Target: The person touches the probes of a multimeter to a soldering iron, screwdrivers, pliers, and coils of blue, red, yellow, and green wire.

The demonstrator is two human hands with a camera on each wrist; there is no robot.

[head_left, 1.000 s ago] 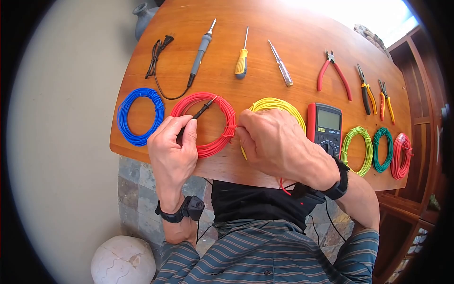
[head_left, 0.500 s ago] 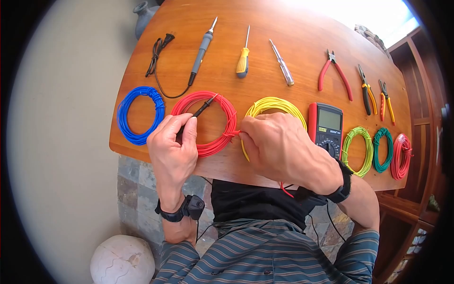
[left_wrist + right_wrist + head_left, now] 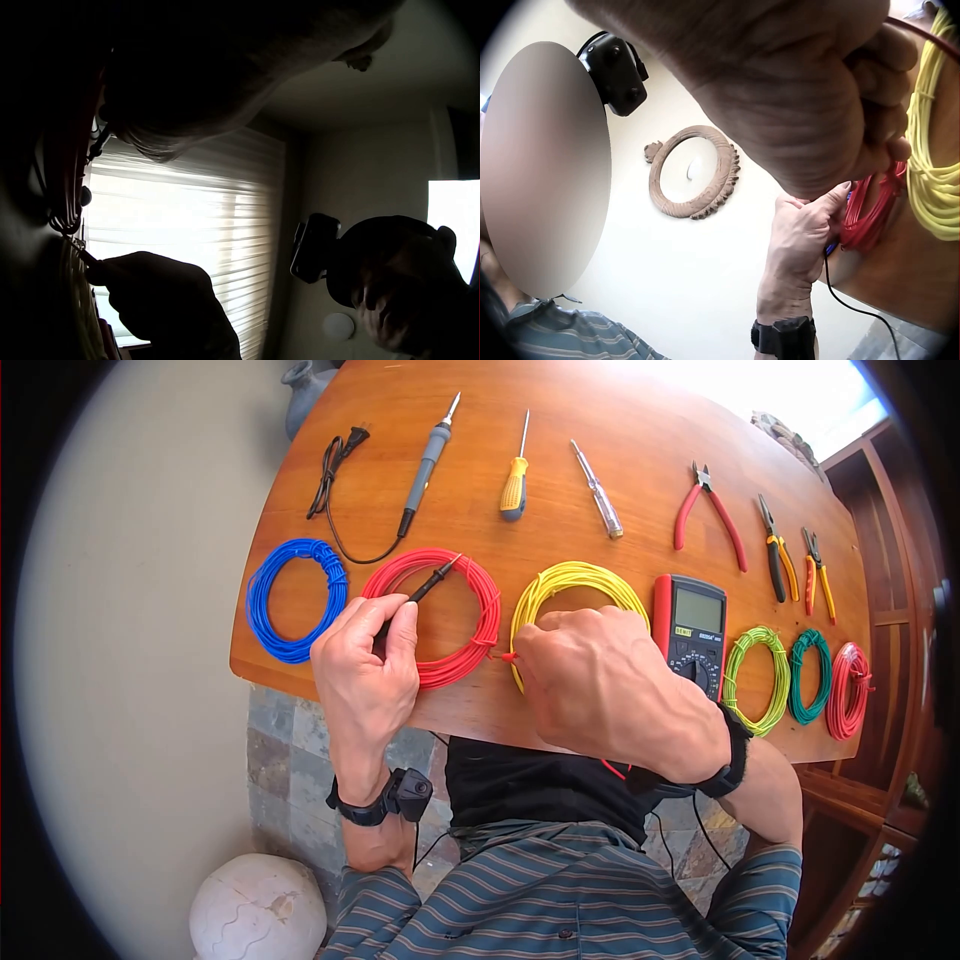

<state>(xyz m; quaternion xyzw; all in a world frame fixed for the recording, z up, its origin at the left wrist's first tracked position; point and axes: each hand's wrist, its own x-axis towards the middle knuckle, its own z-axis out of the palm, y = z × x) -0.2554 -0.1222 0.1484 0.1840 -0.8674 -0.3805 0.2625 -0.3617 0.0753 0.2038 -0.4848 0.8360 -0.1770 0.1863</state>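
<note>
In the head view the left hand pinches a black probe between thumb and fingers, its metal tip over the upper edge of the large red wire coil. Curled fingers of the right hand hold a red probe that points left, close to the red coil's right side; whether it touches is unclear. That hand partly covers the yellow coil. A red and black multimeter lies right of it. The right wrist view shows a red lead by the right hand.
A blue coil lies far left; smaller coils, including a green one, lie right. Behind are a soldering iron, a yellow screwdriver, a clear tester, red cutters and two more pliers. The table edge is nearest the body.
The right hand has shifted slightly right and towards the body, and the red probe's tip has moved with it, away from the red coil's tied side. The left hand has barely moved.
</note>
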